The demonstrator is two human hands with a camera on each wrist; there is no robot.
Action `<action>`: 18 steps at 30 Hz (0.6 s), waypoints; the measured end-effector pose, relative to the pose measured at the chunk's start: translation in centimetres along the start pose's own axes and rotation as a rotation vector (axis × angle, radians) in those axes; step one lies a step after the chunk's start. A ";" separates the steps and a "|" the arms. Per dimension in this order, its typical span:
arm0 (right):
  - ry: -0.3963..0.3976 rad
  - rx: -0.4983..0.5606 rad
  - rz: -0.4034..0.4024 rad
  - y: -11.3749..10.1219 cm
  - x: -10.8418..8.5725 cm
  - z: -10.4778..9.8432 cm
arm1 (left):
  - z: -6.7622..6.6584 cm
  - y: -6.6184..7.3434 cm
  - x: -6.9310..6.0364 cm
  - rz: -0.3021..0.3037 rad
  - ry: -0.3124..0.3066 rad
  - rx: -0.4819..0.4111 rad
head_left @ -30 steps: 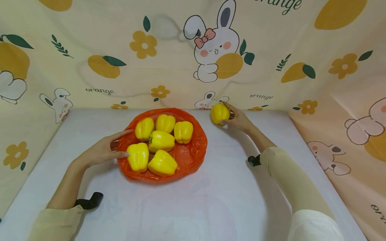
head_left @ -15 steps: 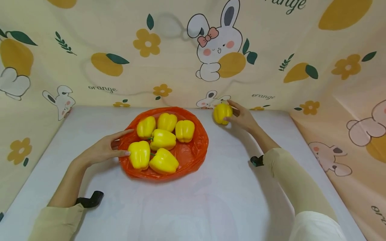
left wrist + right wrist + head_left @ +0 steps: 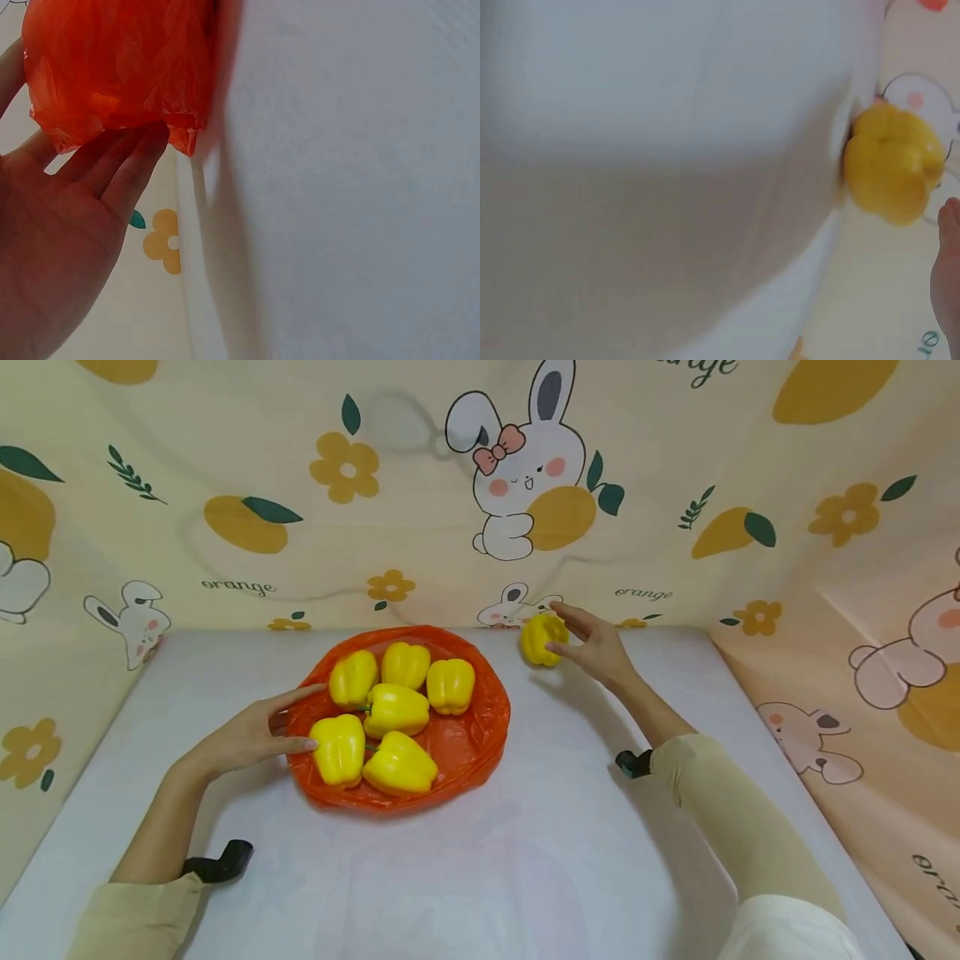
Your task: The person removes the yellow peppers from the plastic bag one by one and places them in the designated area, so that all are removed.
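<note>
An orange-red plastic bag (image 3: 468, 752), its mouth spread wide, stands on the table. Inside it lie several yellow bell peppers (image 3: 397, 710), some with green stems. My left hand (image 3: 243, 735) rests against the bag's left side, thumb near the rim by a pepper. In the left wrist view, its extended fingers (image 3: 124, 176) touch the outside of the bag (image 3: 120, 67). At the back of the table, right of the bag, stands a single yellow bell pepper (image 3: 542, 641). My right hand (image 3: 600, 652) is spread beside it; in the right wrist view a gap separates fingers (image 3: 950, 221) and pepper (image 3: 894, 163).
A white tabletop (image 3: 450, 877) lies under everything. A printed cloth (image 3: 420, 543) with rabbits and oranges hangs behind and along both sides. Each wrist carries a black device, the left one (image 3: 221, 862) and the right one (image 3: 633, 763).
My right hand has loosened its hold on the single pepper and drawn slightly away, leaving it on the table. The left hand stays at the bag. The head view has shifted slightly.
</note>
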State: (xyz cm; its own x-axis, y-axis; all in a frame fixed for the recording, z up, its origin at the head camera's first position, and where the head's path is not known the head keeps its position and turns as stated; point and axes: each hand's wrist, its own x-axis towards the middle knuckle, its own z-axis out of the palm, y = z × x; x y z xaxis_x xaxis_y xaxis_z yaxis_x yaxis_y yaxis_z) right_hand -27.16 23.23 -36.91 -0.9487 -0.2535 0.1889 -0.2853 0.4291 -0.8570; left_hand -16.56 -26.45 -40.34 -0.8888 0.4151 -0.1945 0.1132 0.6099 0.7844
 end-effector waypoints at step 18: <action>-0.129 0.132 -0.121 -0.4 -0.7 3.6 | 0.0 0.2 -0.2 -0.014 -0.012 0.001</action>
State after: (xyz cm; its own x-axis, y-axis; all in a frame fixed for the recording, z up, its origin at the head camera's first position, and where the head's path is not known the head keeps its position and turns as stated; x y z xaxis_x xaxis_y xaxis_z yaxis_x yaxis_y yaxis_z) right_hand -25.86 20.11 -38.40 -0.8810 -0.4087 0.2383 -0.3674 0.2738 -0.8888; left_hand -16.33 -26.46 -40.14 -0.8847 0.4148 -0.2127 0.1013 0.6165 0.7808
